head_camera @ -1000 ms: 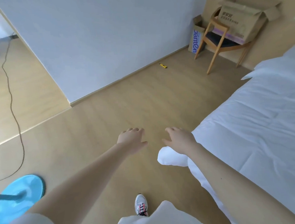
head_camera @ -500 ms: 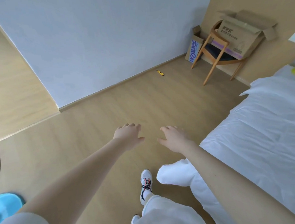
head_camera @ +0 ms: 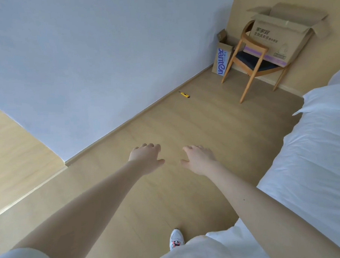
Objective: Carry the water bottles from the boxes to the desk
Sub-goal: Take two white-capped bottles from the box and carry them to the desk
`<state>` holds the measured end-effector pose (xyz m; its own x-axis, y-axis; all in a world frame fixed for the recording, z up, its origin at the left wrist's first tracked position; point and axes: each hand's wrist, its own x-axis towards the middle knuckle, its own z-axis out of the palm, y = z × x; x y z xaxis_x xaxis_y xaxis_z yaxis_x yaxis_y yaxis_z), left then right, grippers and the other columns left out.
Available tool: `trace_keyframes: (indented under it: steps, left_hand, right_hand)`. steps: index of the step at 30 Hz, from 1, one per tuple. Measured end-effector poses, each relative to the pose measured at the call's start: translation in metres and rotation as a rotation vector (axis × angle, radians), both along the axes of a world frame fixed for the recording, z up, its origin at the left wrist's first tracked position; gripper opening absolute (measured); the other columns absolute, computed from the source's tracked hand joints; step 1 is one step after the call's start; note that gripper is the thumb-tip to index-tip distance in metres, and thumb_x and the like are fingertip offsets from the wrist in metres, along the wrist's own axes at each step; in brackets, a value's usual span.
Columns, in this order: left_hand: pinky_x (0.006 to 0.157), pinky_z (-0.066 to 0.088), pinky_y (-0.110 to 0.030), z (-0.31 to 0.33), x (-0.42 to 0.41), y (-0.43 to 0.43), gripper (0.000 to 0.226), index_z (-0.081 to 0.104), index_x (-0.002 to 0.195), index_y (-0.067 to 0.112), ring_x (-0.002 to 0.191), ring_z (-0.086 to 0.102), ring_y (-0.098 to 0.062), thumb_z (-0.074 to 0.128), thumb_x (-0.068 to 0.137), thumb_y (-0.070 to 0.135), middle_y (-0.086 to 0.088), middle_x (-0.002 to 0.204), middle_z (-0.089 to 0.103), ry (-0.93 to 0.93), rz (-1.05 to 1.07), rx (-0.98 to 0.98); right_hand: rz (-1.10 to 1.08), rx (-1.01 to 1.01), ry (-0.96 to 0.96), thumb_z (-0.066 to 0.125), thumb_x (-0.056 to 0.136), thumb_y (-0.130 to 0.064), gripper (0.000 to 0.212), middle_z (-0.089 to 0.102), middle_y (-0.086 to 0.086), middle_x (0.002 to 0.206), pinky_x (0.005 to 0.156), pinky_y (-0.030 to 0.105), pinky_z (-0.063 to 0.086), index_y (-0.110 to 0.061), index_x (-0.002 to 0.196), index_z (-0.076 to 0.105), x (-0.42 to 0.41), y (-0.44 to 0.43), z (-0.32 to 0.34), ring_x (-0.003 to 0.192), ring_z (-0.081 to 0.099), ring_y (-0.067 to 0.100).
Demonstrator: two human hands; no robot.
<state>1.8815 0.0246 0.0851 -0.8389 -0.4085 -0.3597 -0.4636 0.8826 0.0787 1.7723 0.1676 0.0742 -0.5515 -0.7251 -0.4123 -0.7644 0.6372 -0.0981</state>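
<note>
My left hand (head_camera: 147,158) and my right hand (head_camera: 199,159) reach forward over the wooden floor, both empty with fingers relaxed. Far ahead in the corner, a big open cardboard box (head_camera: 280,36) rests on a wooden chair (head_camera: 254,64). A smaller open carton with blue lettering (head_camera: 221,58) stands on the floor to the chair's left, against the wall. No water bottles show in either box from here, and no desk is in view.
A white bed (head_camera: 310,150) fills the right side. A yellow utility knife (head_camera: 184,94) lies on the floor near the white wall (head_camera: 104,63). My white shoe (head_camera: 177,238) is at the bottom. Open floor stretches between me and the chair.
I have walked forward and turned toward the corner; chair and boxes look nearer. The blue fan base and cable at the left have left the view. Both hands stay empty.
</note>
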Motion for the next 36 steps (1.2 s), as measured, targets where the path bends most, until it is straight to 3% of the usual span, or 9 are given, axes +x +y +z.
trace_keyframes:
  steps: [13, 21, 36]
  left_hand:
    - [0.096, 0.035, -0.033, -0.009, -0.196, -0.029, 0.047, 0.042, 0.137, 0.022, 0.125, 0.042, -0.020, 0.045, 0.096, 0.044, 0.000, 0.130, 0.053, -0.014, -0.331, 0.044]
    - [0.100, 0.035, -0.036, -0.028, -0.337, -0.078, 0.048, 0.041, 0.138, 0.021, 0.128, 0.041, -0.021, 0.045, 0.097, 0.046, -0.002, 0.134, 0.051, -0.046, -0.564, 0.047]
    - [0.099, 0.040, -0.040, -0.031, -0.532, -0.185, 0.047, 0.044, 0.134, 0.016, 0.124, 0.044, -0.026, 0.045, 0.097, 0.046, -0.005, 0.132, 0.052, -0.095, -0.745, 0.049]
  right_hand:
    - [-0.301, 0.034, 0.007, 0.037, 0.101, -0.046, 0.050, 0.049, 0.008, 0.136, 0.091, 0.040, 0.042, -0.014, 0.139, 0.037, -0.144, -0.012, -0.003, 0.125, 0.046, 0.028]
    - [-0.534, 0.064, -0.018, 0.037, 0.101, -0.046, 0.054, 0.046, 0.008, 0.142, 0.097, 0.041, 0.041, -0.018, 0.147, 0.033, -0.246, -0.046, -0.019, 0.129, 0.044, 0.028]
    - [-0.729, 0.091, -0.035, 0.040, 0.100, -0.045, 0.052, 0.047, 0.007, 0.142, 0.099, 0.041, 0.040, -0.018, 0.144, 0.037, -0.408, -0.146, -0.005, 0.128, 0.044, 0.028]
